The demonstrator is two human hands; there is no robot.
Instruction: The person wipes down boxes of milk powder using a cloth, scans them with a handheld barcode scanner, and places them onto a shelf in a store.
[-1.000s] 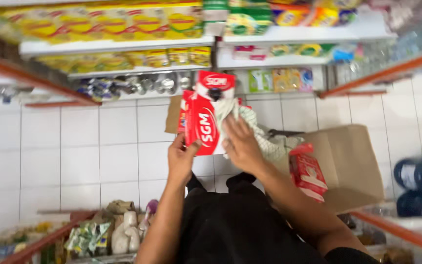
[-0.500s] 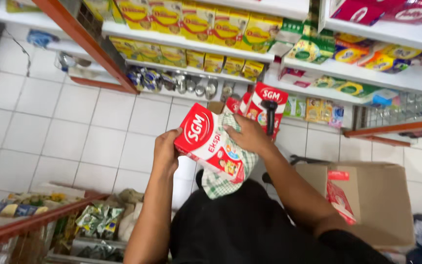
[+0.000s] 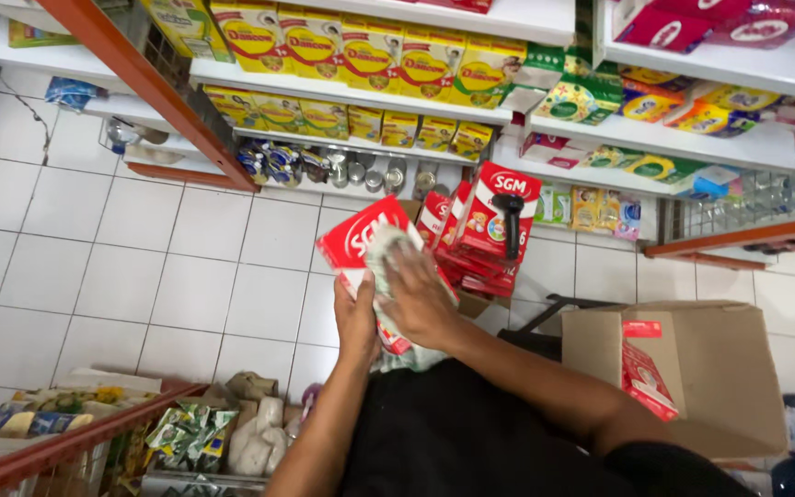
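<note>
red carton [image 3: 353, 247] | tilted, held off floor | pale cloth [image 3: 390, 267] pressed on its face

Over a white tiled floor [image 3: 140, 267], the left hand [image 3: 356, 322] holds a red carton [image 3: 365, 248] from below while the right hand [image 3: 420, 294] presses a cloth [image 3: 384, 253] flat on its face, beside a stack of red cartons [image 3: 485, 230] topped by a black scanner [image 3: 511, 221], with an open cardboard box [image 3: 720, 368] near.

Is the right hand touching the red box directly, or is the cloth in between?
Cloth in between. In the head view the right hand presses flat on a cloth spread over the red box; no bare palm-to-box contact shows.
</note>
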